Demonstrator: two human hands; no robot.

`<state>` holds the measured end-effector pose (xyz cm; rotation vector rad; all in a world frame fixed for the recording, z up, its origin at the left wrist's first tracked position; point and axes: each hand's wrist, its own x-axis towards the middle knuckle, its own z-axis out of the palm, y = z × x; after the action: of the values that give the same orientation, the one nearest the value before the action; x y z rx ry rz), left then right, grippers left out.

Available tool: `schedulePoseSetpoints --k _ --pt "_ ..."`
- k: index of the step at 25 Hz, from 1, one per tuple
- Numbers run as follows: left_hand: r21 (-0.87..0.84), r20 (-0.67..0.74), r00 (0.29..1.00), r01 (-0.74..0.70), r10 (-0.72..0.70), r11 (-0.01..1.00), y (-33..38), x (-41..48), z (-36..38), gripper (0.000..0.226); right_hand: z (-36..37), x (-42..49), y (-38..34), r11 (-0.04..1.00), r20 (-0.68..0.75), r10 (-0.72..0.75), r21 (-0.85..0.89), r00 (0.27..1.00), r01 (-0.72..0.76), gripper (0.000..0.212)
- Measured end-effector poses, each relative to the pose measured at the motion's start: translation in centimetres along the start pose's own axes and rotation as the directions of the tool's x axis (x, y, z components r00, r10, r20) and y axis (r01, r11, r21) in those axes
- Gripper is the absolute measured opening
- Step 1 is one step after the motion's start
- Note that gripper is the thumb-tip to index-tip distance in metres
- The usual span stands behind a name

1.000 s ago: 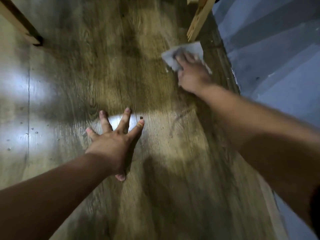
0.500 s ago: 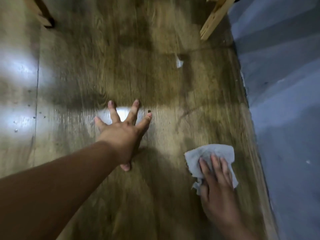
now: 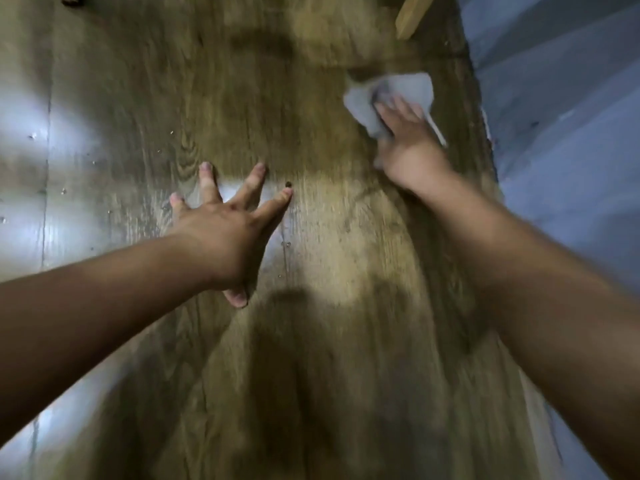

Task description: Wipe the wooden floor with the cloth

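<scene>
Both hands are on the floor. Left hand lies flat with the fingers spread wide, holds nothing, and seems to carry the body's weight. Right hand presses with nearly straight fingers on the cloth; it is blurred, and I see no real grip.

This grey cloth is crumpled, far on the right side of the wooden floor, near the blue wall and below a wooden leg. Its long axis seems to run across the boards, with a thin tail pointing back toward the wall side.

I think the cloth could slip out from under the flat fingers, or catch on the leg. The floor looks shiny near the left hand, so that palm may slide.
</scene>
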<state>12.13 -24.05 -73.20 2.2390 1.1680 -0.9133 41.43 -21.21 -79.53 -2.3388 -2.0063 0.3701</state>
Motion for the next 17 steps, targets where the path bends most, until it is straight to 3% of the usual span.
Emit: schedulePoseSetpoints --k 2,4,7,11,14,17 --pt "-0.061 0.008 0.999 0.037 -0.037 0.997 -0.2 0.6 0.3 0.164 1.9 -10.9 -0.9 0.998 -0.05 0.002 0.07 0.999 0.002 0.064" --pt "-0.104 0.04 0.994 0.102 -0.098 0.989 0.1 1.3 0.5 0.169 3.6 -23.5 -2.7 0.998 -0.005 0.014 0.067 1.0 -0.014 0.072" --pt "-0.067 0.091 0.985 0.151 -0.145 0.986 0.9 2.0 0.0 0.172 4.4 -30.9 -4.2 0.983 0.245 -0.163 0.125 0.956 0.135 0.082" --pt "-0.049 0.109 0.983 0.155 -0.149 0.987 1.3 2.0 -0.3 0.171 2.0 -16.7 -4.1 0.987 0.103 -0.162 0.016 0.981 0.162 0.076" --pt "-0.04 0.108 0.981 0.167 -0.162 0.985 1.6 1.5 -0.6 0.171 0.9 -1.4 -2.7 0.988 -0.026 -0.045 -0.147 0.999 0.04 0.071" --pt "-0.046 0.087 0.986 0.143 -0.139 0.989 1.3 1.0 -0.6 0.17 -1.5 8.7 -3.3 0.996 0.098 -0.034 -0.081 0.995 0.042 0.065"
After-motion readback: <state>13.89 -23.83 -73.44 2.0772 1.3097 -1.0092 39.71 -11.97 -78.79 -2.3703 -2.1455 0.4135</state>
